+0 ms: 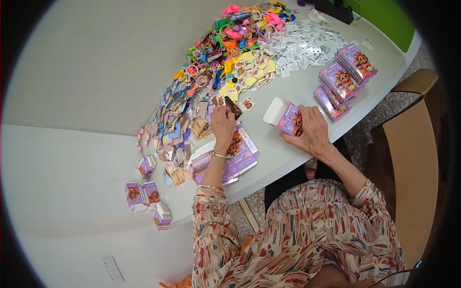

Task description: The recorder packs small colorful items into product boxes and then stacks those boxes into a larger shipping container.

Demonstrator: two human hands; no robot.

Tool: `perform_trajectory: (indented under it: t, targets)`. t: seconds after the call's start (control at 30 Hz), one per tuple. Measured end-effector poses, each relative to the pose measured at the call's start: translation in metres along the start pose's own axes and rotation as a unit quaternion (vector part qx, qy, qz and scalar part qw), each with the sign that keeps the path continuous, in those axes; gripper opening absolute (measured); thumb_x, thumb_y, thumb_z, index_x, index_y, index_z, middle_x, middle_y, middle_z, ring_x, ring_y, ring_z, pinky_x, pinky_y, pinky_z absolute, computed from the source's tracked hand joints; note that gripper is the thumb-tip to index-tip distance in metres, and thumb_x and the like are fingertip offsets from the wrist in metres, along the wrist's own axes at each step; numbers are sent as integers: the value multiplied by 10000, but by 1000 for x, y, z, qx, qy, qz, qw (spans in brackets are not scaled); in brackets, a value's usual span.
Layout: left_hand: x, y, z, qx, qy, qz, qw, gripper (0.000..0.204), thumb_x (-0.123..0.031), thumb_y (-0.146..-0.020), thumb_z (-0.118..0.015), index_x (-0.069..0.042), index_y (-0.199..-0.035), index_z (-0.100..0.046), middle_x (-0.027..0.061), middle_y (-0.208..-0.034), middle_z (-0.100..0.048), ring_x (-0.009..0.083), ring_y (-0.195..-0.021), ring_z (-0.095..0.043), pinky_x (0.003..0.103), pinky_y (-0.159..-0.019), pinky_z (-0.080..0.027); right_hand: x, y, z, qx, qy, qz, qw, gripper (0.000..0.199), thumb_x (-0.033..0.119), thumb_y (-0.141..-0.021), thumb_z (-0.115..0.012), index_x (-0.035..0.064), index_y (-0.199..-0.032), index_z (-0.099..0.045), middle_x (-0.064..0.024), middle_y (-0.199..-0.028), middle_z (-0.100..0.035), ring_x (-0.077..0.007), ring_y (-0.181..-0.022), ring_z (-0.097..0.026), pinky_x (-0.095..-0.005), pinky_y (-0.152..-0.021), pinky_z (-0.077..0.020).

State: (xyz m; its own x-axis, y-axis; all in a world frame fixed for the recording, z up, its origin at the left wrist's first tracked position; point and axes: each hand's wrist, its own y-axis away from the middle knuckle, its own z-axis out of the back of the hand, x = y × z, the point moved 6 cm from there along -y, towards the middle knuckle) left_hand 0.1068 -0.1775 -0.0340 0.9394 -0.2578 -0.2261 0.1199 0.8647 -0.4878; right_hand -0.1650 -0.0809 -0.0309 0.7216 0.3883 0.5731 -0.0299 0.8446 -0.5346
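Observation:
My right hand [313, 128] is wrapped round a small purple carton [289, 120] with a picture on its front. The carton's white end flap [273, 109] stands open on the left. My left hand [224, 126] reaches to the edge of the pile, fingers bent down and drawn together, their tips partly hidden. Right beside those fingers is a dark, shiny brown piece [234, 108]; whether they grip it is unclear. Flattened purple cartons [246, 150] lie under and beside my left wrist. A small picture card [248, 103] lies just right of the dark piece.
Colourful small toys [230, 36] are heaped at the back, beside yellowish cards [254, 67] and small white packets [302, 45]. Folded paper pieces [175, 115] spread to the left. Filled-out purple cartons [343, 79] stack at the right; more cartons [142, 193] sit far left. A chair [408, 158] stands right.

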Motion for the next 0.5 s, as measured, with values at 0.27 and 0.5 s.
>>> perform_trajectory:
  t: [0.27,0.5]
  targets:
    - [33,2,23,21,104,141,984,187,-193,-799,-685,-16,-848,-646,140,-804,-638,299,-770,-596,412,-711,-460,-6,2,0,1,-3,-6,1000,759,372,-599,-818,-52,-1128,-477,-166,-876,-545,-327,-823,-516,-417,-730,-440]
    - [42,-4,25,20,-161,13,987,224,-227,-764,-706,-20,-827,-645,152,-797,-622,326,-803,-608,451,-677,-465,-5,2,-2,18,-5,-15,1000,754,375,-616,-815,-39,-1147,-474,-170,-904,-547,-332,-864,-512,-420,-751,-443]
